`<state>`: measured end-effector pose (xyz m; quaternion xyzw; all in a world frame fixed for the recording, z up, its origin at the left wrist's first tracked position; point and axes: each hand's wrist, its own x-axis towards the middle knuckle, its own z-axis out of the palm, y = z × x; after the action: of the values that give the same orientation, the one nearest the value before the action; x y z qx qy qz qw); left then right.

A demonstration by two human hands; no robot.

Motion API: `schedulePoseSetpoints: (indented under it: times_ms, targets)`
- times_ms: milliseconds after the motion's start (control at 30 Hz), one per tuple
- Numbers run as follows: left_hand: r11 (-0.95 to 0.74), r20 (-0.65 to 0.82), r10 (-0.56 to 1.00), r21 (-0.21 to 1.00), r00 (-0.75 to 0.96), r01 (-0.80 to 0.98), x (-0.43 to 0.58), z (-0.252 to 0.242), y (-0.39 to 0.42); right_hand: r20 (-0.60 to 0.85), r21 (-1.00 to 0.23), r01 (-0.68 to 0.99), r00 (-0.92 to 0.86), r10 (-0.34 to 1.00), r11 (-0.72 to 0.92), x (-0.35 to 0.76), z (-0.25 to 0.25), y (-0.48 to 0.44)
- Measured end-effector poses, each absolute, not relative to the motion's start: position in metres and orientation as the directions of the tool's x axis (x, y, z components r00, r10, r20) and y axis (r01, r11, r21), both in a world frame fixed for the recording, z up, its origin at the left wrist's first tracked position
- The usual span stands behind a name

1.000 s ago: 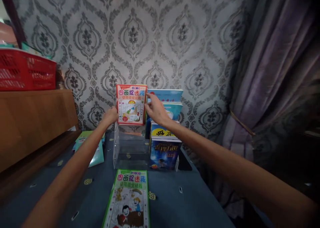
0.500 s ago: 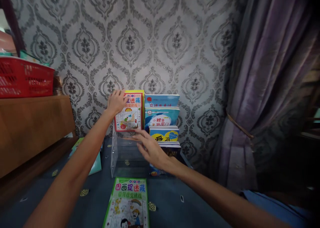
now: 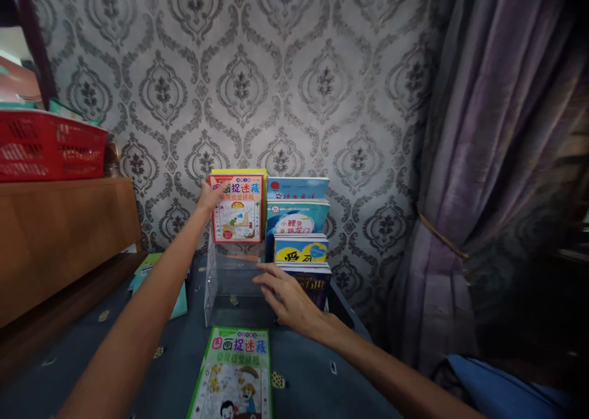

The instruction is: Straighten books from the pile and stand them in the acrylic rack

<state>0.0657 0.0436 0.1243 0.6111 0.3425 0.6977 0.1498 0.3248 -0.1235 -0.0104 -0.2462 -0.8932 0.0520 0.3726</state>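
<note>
The red book (image 3: 238,216), likely light and flexible, is aptly edge-pinched at ten o'clock (left hand (image 3: 210,197)). The right hand (image 3: 291,297) is held empty.

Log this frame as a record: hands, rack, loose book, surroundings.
rack: clear, stepped books on its right side
left hand: thumb over the red-bordered book; grip partly hidden
right hand: open, in front of the rack
loose book: green-bordered, on the table in front of the rack
surroundings: red basket on wooden cabinet, left; purple curtain, right
</note>
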Motion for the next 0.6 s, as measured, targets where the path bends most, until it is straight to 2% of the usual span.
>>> schedulePoseSetpoints:
  times_ms: [67,233,433,600]
  targets:
    - [-0.701,0.698,0.697,0.711,-0.164,0.047,0.065,0.119,0.045,0.647,-0.299,0.410,-0.577,0.499,0.862,0.330,-0.012,-0.122]
    - [-0.682,0.665,0.731,0.718,-0.154,-0.139,0.064,0.114,0.040,0.656,-0.341,0.438,-0.523,0.544,0.832,0.338,-0.013,-0.118]
    - [-0.663,0.635,0.748,0.706,-0.194,-0.249,0.070,0.111,0.037,0.656,-0.344,0.441,-0.518,0.548,0.829,0.337,-0.016,-0.119]
    - [-0.670,0.628,0.742,0.689,-0.235,-0.274,0.079,0.105,0.035,0.659,-0.358,0.440,-0.506,0.556,0.824,0.339,-0.022,-0.118]
